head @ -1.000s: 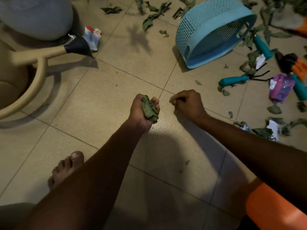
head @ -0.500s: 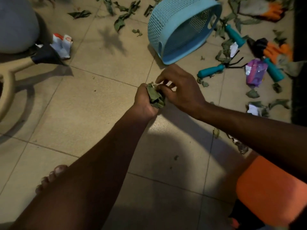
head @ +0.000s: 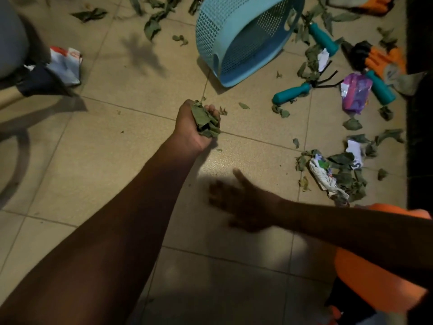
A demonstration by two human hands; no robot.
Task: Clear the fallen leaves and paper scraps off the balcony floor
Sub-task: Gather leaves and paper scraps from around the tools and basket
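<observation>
My left hand (head: 191,127) grips a bunch of green leaves (head: 205,121) above the beige tiled floor (head: 131,141), fingers curled round them. My right hand (head: 241,200) is blurred, low over the shaded tile nearer me, fingers spread and holding nothing. A blue mesh basket (head: 236,36) lies on its side just beyond my left hand. A heap of leaves with crumpled paper scraps (head: 328,174) lies to the right. More leaves (head: 152,26) are scattered at the far side, and a folded paper scrap (head: 66,64) lies at the left.
Teal-handled garden tools (head: 290,92), a purple wrapper (head: 355,92) and orange gloves (head: 382,59) lie at the right. A watering can spout (head: 39,83) and a grey pot (head: 9,36) stand at the left. A dark wall (head: 419,102) bounds the right side.
My right hand has left the leaf bunch and dropped back toward me, now open and blurred. My left hand still grips the leaves and stays near the basket.
</observation>
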